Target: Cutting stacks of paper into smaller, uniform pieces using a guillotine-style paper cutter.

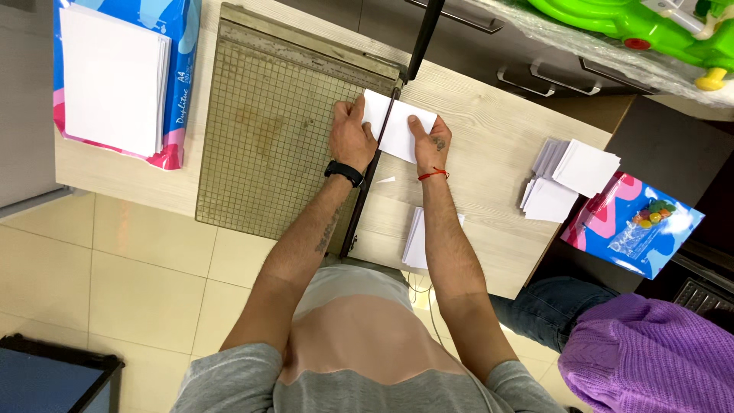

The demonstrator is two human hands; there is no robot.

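Stacks (572, 177) and ream (115, 76) flank cutter (267, 130).

A pale wooden table (489, 164) bears a gridded paper cutter (275, 130), paper ream (115, 76) and cut stacks (569, 180).

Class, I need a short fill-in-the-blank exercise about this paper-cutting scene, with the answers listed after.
1. Both hands press a white sheet across the edge of the paper ____.
2. The left hand has a black ____ on its wrist.
3. The right hand wears a thin ____ string at the wrist.
4. The cutter's blade arm is ____.

Answers: cutter; watch; red; raised
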